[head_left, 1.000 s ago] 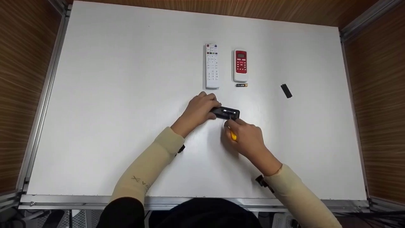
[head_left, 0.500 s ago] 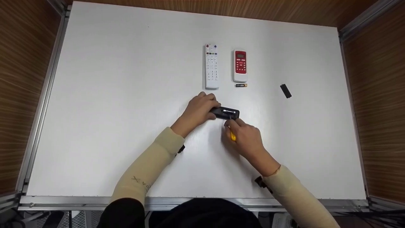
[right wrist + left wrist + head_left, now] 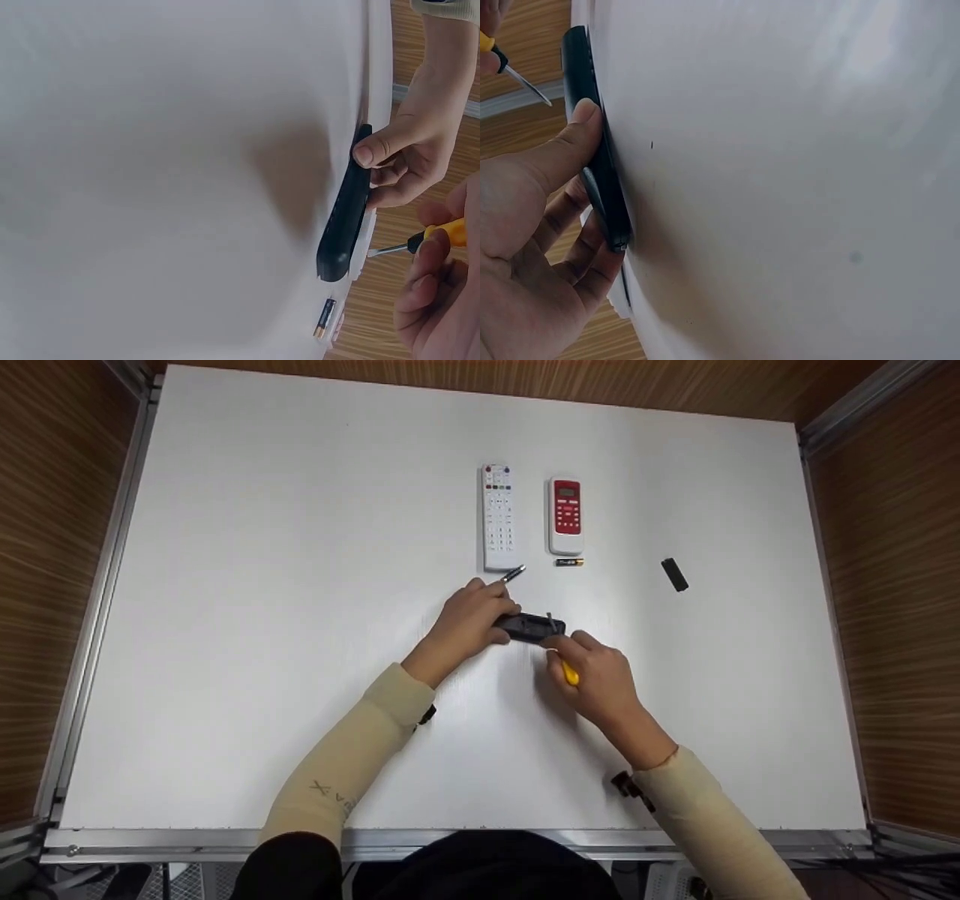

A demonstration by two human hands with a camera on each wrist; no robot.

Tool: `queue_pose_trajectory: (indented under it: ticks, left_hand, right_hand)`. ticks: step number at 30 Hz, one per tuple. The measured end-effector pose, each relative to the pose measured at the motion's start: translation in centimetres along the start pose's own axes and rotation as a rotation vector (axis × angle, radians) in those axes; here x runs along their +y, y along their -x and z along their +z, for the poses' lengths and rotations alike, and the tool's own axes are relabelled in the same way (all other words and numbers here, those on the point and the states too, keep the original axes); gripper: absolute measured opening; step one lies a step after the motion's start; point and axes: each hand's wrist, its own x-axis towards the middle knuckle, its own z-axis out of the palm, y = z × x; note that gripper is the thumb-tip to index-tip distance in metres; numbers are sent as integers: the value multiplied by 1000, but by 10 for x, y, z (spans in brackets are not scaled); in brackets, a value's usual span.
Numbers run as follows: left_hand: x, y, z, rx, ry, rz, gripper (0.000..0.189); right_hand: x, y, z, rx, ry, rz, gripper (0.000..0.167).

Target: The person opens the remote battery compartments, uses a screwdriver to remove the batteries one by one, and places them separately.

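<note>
My left hand [image 3: 472, 619] holds a black remote control [image 3: 519, 627] on the table, thumb on one side and fingers on the other. The remote lies back up, its battery compartment uncovered with no battery visible inside. My right hand [image 3: 596, 679] grips a screwdriver [image 3: 571, 673] by its yellow and black handle. Its metal tip is raised over the remote's right end; in the right wrist view the screwdriver [image 3: 448, 231] stands apart from the remote [image 3: 346, 217]. A dark battery [image 3: 513, 574] with a shiny end shows just beyond my left fingers, by the white remote's lower end.
Farther back lie a long white remote [image 3: 499, 517] and a shorter red-and-white remote [image 3: 566, 514]. Another battery [image 3: 569, 562] lies just below the shorter one. A small black cover [image 3: 674, 574] is off to the right on the white table [image 3: 262, 547].
The battery has come out of the black remote and now shows beyond the left fingers. My right hand has shifted slightly right, the screwdriver tip lifting. The left hand keeps its hold.
</note>
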Motion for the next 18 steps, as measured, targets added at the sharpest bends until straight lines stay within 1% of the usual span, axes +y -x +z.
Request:
queue_pose_trajectory:
  ticks: [4,8,12,18]
  left_hand:
    - [0,0,1,7,5,4,39]
    - [2,0,3,11,16,6,38]
    - [3,3,4,9,14,-1,39]
    - [4,10,4,28,-19,-12,41]
  right_hand:
    - [4,1,1,-9,-26,16,16]
    - [9,4,0,2,-88,69,19]
    - [17,6,-4,49,-184,126,20]
    - [36,8,-11,142,-279,118,15]
